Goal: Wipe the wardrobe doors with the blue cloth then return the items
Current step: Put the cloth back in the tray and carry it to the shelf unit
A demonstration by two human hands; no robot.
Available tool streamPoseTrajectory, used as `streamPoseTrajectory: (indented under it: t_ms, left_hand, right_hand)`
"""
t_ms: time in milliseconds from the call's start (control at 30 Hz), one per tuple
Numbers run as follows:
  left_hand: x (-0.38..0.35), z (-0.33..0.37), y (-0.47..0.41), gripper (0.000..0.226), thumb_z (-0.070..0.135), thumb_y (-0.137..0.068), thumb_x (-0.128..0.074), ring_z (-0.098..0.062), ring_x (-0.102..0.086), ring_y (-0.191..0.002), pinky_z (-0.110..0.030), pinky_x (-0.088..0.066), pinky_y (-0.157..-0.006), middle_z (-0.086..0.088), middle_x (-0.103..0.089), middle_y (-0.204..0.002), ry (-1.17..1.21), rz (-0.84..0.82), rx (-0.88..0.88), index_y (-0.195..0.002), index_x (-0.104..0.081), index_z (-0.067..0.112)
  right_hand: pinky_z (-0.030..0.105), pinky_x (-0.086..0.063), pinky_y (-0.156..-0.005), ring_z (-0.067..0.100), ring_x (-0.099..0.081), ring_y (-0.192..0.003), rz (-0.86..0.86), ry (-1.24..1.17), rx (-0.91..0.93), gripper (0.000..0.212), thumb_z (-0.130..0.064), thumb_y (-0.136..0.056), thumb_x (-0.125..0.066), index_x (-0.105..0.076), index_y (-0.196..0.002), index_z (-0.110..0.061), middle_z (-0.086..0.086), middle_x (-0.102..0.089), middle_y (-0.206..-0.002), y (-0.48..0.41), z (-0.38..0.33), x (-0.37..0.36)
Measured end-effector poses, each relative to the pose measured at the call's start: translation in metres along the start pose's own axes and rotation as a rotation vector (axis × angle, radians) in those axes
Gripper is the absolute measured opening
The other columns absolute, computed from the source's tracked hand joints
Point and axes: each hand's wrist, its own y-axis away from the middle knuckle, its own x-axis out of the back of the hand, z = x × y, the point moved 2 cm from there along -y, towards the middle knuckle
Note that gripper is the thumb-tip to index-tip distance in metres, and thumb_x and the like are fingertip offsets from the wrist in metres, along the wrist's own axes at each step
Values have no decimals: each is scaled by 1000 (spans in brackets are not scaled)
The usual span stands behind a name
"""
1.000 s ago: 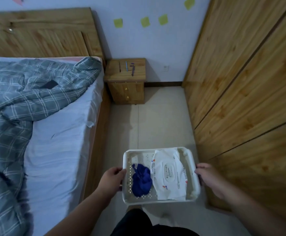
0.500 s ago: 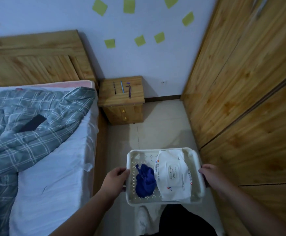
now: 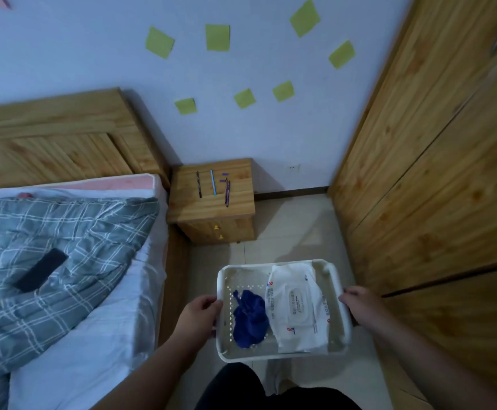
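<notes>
White basket [image 3: 242,265]: gripped at both side rims.
Left hand [image 3: 201,313]: curled round left rim.
Right hand [image 3: 359,303]: curled round right rim.
Blue cloth [image 3: 250,319]: bunched inside basket, touching wipes pack [image 3: 296,306].

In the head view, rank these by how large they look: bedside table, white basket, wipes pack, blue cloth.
1. white basket
2. bedside table, not far behind; the basket is nearer the camera, so their true order is unsure
3. wipes pack
4. blue cloth
</notes>
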Motion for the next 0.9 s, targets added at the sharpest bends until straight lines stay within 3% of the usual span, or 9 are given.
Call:
streamPoseTrajectory:
  t_ms: [133,267,400,467,567,800,900]
  left_hand:
    - [-5,48,-34,14,24,-103,-61,-27,-78,-84,-36,-64,-68,-6,-79,-90,-17,-22,-15,-104,-75,20]
    - [-12,96,-78,14,23,-103,-61,-32,-77,-88,-41,-65,-74,-9,-79,-93,-77,-79,-41,-106,-74,19]
    - [-18,147,-127,16,22,-104,-59,-29,-77,-87,-32,-63,-64,-9,-79,-96,-124,-156,-59,-111,-72,17]
    - [-21,176,-150,15,22,-104,-59,-30,-77,-86,-37,-65,-66,-9,-79,-95,-164,-208,-75,-108,-73,18]
    - [-28,218,-178,13,22,-104,-59,-29,-78,-83,-45,-66,-74,-9,-79,-92,-224,-261,-85,-102,-72,23]
    - [-66,299,-230,15,24,-105,-58,-13,-76,-66,-23,-58,-55,-5,-79,-87,-341,-369,-138,-107,-73,19]
    - [-92,328,-248,16,23,-104,-58,-21,-75,-81,-32,-60,-64,-8,-79,-95,-423,-402,-160,-108,-73,19]
  right_hand:
    - [44,-63,-69,26,-75,-72,7,-11,-10,21,-10,-94,-57,-73,-81,-15,6,-77,-74,-31,-34,13]
    - [52,-64,-75,28,-76,-74,32,-15,-40,20,-13,-95,-57,-72,-84,-17,6,-78,-75,-62,-62,23]
    - [36,-61,-61,17,-76,-69,77,-53,-66,21,-15,-96,-59,-72,-82,-22,-4,-77,-70,-87,-90,31]
    - [33,-59,-61,18,-75,-73,113,-89,-95,21,-15,-96,-58,-71,-82,-23,-2,-77,-74,-96,-105,37]
    - [42,-60,-72,25,-73,-82,167,-132,-140,18,-14,-95,-57,-73,-88,-17,6,-76,-84,-105,-126,47]
    - [31,-50,-62,22,-70,-76,253,-230,-196,16,-19,-92,-59,-73,-83,-18,5,-74,-81,-123,-149,76]
    - [33,-55,-63,24,-73,-78,279,-307,-223,15,-17,-91,-61,-74,-84,-18,5,-76,-81,-140,-146,85]
